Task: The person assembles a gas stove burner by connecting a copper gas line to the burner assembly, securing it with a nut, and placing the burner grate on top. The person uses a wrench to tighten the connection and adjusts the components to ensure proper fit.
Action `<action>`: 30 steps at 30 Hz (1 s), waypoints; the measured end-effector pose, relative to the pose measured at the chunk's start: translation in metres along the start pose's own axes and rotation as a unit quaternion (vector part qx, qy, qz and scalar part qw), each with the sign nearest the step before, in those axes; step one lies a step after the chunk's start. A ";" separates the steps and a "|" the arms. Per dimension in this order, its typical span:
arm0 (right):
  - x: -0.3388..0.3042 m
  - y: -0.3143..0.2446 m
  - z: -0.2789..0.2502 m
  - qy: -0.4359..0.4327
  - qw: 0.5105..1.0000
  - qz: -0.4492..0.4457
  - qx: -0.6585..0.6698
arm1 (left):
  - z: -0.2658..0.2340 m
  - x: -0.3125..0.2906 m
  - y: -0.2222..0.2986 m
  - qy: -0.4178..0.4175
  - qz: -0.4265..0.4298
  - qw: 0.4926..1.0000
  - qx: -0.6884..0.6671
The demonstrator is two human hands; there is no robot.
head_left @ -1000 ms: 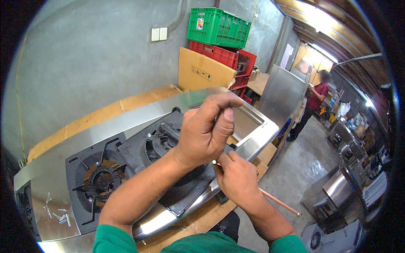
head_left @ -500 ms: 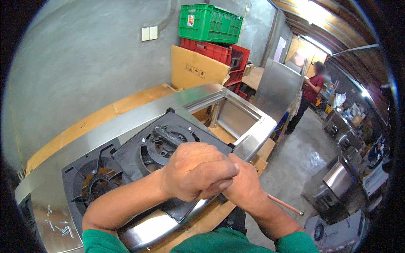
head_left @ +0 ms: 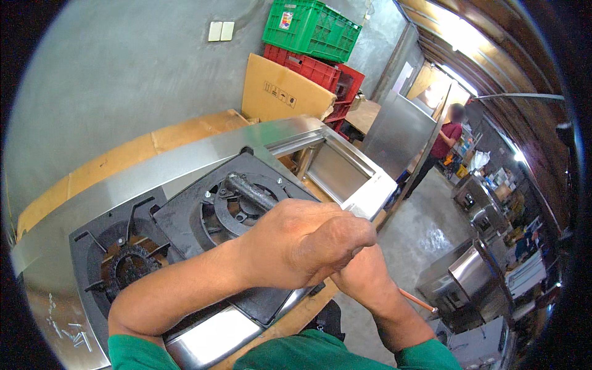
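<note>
My left hand (head_left: pixel 308 245) is closed, thumb uppermost, above the right edge of a black burner plate (head_left: pixel 185 229). Just beyond it to the right, my right hand (head_left: pixel 365 274) is closed and partly covered by the left. Whatever the fingers grip is hidden. A thin copper tube (head_left: pixel 419 301) with a brass-coloured end sticks out past my right wrist; whether a hand holds it, I cannot tell. A black cast pipe (head_left: pixel 250 192) runs over the plate's ring towards my left hand. The plate lies askew beside another black burner (head_left: pixel 132 266) on a stainless-steel stove top (head_left: pixel 213 336).
Several loose screws (head_left: pixel 75 335) lie on the steel at lower left. A rectangular opening (head_left: pixel 336 172) shows in the stove top's far end. Behind stand a cardboard sheet (head_left: pixel 283 86), red crates (head_left: pixel 302 66) and a green crate (head_left: pixel 311 31). A person (head_left: pixel 445 139) stands farther back.
My left hand has shifted right and turned, covering more of my right hand. The view has swung a little, so the stove and room sit farther left in the picture.
</note>
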State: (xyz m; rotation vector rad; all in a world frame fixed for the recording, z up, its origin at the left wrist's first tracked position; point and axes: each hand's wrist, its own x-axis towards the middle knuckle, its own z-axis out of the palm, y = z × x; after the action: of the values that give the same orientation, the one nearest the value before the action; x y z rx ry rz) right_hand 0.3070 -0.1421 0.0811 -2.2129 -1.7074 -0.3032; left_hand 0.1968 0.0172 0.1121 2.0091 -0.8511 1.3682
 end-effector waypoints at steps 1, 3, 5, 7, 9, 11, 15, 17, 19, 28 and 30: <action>0.000 0.000 0.000 -0.003 1.000 0.002 0.003 | -0.001 0.000 0.000 -0.006 -0.001 1.000 -0.004; 0.000 -0.002 0.000 -0.003 1.000 0.006 -0.008 | -0.002 -0.001 -0.003 -0.010 -0.004 1.000 -0.006; 0.000 -0.006 0.000 0.001 0.999 0.008 -0.033 | -0.003 -0.005 -0.009 -0.006 -0.009 1.000 -0.002; -0.001 -0.008 -0.002 -0.003 0.999 0.011 -0.037 | -0.004 -0.005 -0.007 -0.013 -0.005 1.000 0.001; 0.001 -0.008 -0.002 0.000 1.000 0.010 -0.027 | -0.006 -0.006 -0.006 -0.010 0.014 1.000 0.000; 0.000 -0.003 0.002 0.013 1.000 0.009 -0.003 | -0.003 -0.008 -0.004 0.001 0.048 0.999 -0.009; 0.004 -0.005 -0.001 -0.018 1.000 0.006 0.015 | -0.004 -0.011 -0.006 0.014 0.062 0.998 -0.012; 0.006 0.002 -0.001 -0.023 0.999 -0.004 0.048 | -0.006 -0.010 -0.007 -0.005 0.062 0.998 -0.009; 0.011 0.003 -0.007 -0.055 0.995 0.009 0.079 | -0.005 -0.014 -0.007 -0.004 0.057 0.998 -0.007; 0.002 -0.003 -0.001 -0.019 0.999 0.030 0.029 | -0.003 -0.010 -0.013 0.045 0.058 0.997 -0.028; 0.001 -0.005 -0.002 -0.021 0.999 0.031 0.007 | -0.001 -0.010 -0.013 0.061 0.055 0.996 -0.034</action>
State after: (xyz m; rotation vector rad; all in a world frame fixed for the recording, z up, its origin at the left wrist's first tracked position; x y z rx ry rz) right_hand 0.3027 -0.1410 0.0837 -2.2728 -1.6532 -0.2299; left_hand 0.2035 0.0287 0.1015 1.8309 -0.9513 1.4855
